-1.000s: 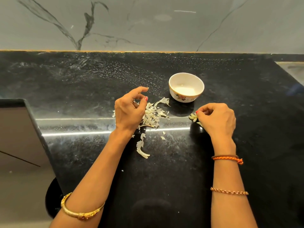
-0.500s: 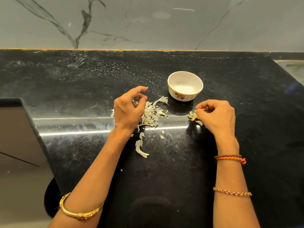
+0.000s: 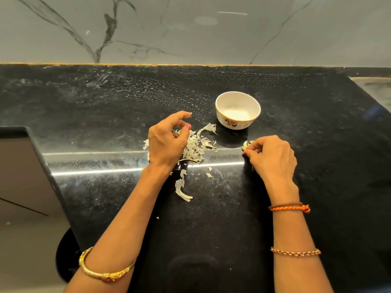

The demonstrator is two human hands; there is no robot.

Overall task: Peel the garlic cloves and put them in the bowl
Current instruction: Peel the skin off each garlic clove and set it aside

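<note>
A small white bowl [image 3: 221, 117] with a flower print stands on the black counter [image 3: 211, 218], right of centre. Its pale inside shows no cloves that I can make out. My right hand [image 3: 273, 159] lies in front of it, fingers curled, fingertips pinching a few small garlic cloves [image 3: 245, 144] that peek out at its left. My left hand [image 3: 167, 142] rests over a heap of papery garlic peels [image 3: 200, 145]. Its fingers are loosely curled, and nothing shows between them. The part of the heap under its palm is hidden.
A long curled peel [image 3: 182, 190] and small scraps [image 3: 209, 172] lie in front of the heap. A grey marble wall [image 3: 190, 34] backs the counter. The counter drops off at a slanted edge on the left [image 3: 53, 182] and ends at the upper right [image 3: 372, 85].
My right hand's fingers have closed down over the cloves, covering the loose one that lay beside it. My left hand has stayed on the peel heap.
</note>
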